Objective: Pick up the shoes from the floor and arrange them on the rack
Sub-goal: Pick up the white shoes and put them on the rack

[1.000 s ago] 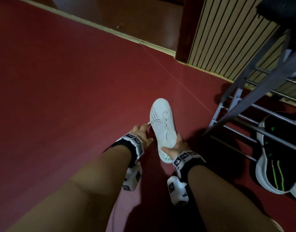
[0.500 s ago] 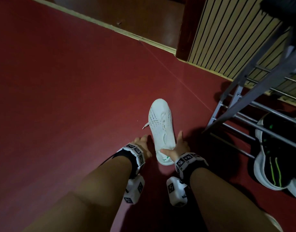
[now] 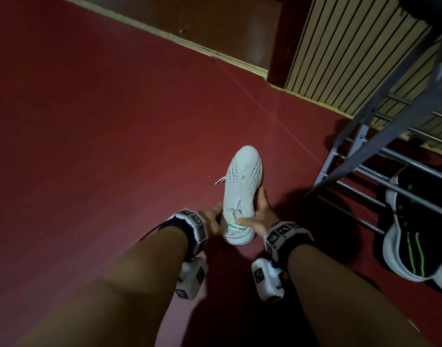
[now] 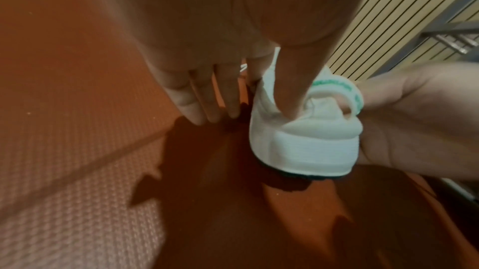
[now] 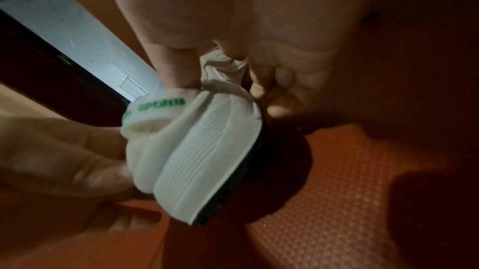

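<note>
Down low, both forearms reach forward over the red floor (image 3: 102, 126), wrists close together, each wearing a marker-covered band. The left hand (image 3: 213, 217) sits at the heel's left side and the right hand (image 3: 261, 216) at its right side, so the white sneaker (image 3: 242, 186) is held between them, toe pointing away from the person, one lace end hanging loose to the left. Its heel looks raised off the floor in the wrist views.

One white sneaker is in the hands. On the metal shoe rack (image 3: 390, 156) at the right, one black shoe with green stripes (image 3: 412, 236) lies under the lowest bars; the white edge of something else shows beside it, too cut off to count.

On the left hand the thumb (image 4: 293, 87) pushes down into the heel opening, beside the pull tab with green lettering (image 4: 337, 87), while the other fingers (image 4: 207, 97) stay straight and together along the shoe's outer side. On the right hand the thumb (image 5: 178, 68) presses the collar near the pull tab, and the fingers (image 5: 279, 89) curl round the shoe's far side, clamping it.
</note>
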Demonstrator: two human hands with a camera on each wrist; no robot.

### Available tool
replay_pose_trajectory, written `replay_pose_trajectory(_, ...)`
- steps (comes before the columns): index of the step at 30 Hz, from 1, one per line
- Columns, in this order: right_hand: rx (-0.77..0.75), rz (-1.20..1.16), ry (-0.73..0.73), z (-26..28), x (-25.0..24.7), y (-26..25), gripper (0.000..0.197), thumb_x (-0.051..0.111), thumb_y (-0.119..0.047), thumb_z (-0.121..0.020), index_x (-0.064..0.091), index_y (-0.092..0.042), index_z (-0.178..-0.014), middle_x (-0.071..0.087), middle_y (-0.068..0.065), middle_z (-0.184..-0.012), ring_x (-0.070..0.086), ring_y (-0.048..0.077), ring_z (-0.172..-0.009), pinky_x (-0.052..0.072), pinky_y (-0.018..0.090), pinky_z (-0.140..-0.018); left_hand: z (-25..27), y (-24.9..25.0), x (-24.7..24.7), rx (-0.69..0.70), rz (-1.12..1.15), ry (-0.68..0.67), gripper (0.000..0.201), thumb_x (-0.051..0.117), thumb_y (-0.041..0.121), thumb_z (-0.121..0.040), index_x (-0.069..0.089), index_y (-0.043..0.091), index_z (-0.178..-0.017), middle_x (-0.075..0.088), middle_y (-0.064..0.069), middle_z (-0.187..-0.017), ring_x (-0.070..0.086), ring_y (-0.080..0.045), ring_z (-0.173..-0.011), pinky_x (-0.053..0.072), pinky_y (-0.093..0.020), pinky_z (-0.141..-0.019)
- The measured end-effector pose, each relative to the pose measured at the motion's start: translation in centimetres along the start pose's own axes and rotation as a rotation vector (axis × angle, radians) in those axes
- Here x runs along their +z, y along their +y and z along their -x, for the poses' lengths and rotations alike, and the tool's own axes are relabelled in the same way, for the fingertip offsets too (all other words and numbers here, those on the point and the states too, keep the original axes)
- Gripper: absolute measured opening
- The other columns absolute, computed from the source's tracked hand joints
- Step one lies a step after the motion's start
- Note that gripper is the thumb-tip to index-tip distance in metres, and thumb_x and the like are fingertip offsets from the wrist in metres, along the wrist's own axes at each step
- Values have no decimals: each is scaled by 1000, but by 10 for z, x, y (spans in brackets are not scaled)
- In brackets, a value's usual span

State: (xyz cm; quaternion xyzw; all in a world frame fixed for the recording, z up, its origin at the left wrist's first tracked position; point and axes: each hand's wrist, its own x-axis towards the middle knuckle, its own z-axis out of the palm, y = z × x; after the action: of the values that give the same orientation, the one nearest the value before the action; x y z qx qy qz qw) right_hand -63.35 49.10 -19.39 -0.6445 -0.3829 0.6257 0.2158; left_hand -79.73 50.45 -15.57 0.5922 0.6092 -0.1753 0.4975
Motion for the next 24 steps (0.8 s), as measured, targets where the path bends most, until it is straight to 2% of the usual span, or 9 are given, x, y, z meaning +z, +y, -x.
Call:
replay_pose_trajectory(3,-1,-159,-48,-1,-4,-5,140,80,-7,-48,-16,-26,-148,27,3,-148,35,22,-136,30,47,-113,1,-2,1,41,84,-7,93,65,27,-85,-1,38,-149,33,2,-151,36,-21,-135,30,-33,-112)
replay_pose_trajectory(5,6,-126,-71,3,-9,-14,133,75,4,-60,-20,-30,-146,30,11,-149,41,27,-131,34,48,-109,3,-4,1,65,175,-2,92,65,26,-85,1,38,-149,29,6,-152,32,-18,-138,24,-26,-111)
replay_pose_trajectory(8,6,-82,-80,11,-16,-22,117,63,14,-77,-20,-32,-145,45,17,-139,49,30,-124,40,43,-104,9,-1,-3,130,328,8,103,70,15,-81,-6,30,-150,17,8,-155,18,-13,-142,16,-20,-106)
replay_pose_trajectory(11,-25,-39,-115,17,-21,-32,111,60,13,-80,-15,-36,-146,59,12,-117,56,25,-111,45,41,-98,17,6,-11,186,427,47,120,75,8,-75,-19,26,-147,13,4,-156,15,-14,-142,18,-19,-104)
replay_pose_trajectory(13,-58,-30,-114,20,-24,-43,110,61,12,-80,-14,-35,-147,59,10,-110,57,25,-109,44,44,-99,25,12,-18,213,480,74,123,74,3,-74,-24,25,-145,18,0,-155,20,-17,-141,24,-11,-96)
replay_pose_trajectory(17,-122,-3,-106,34,-32,-66,114,66,8,-77,-16,-29,-147,58,19,-117,57,27,-110,43,45,-102,41,25,-31,299,538,115,121,71,-2,-76,-25,24,-144,28,-2,-150,34,-11,-128,33,4,-70)
replay_pose_trajectory(19,-154,8,-104,45,-38,-77,111,63,10,-80,-18,-28,-147,52,21,-132,54,24,-116,42,39,-103,50,32,-38,353,527,133,121,72,0,-77,-26,25,-143,34,3,-142,37,-5,-115,35,8,-60)
replay_pose_trajectory(22,-231,11,-148,63,-42,-94,118,67,9,-72,-19,-25,-146,39,15,-143,47,19,-123,47,26,-95,60,35,-48,448,517,156,125,74,2,-75,-27,29,-143,30,17,-131,41,6,-103,36,7,-61)
replay_pose_trajectory(24,-295,59,-129,78,-42,-108,118,69,2,-70,-17,-25,-147,30,4,-148,41,14,-127,44,26,-99,66,36,-56,518,506,177,129,77,4,-72,-28,35,-142,33,29,-126,42,17,-93,41,3,-68)
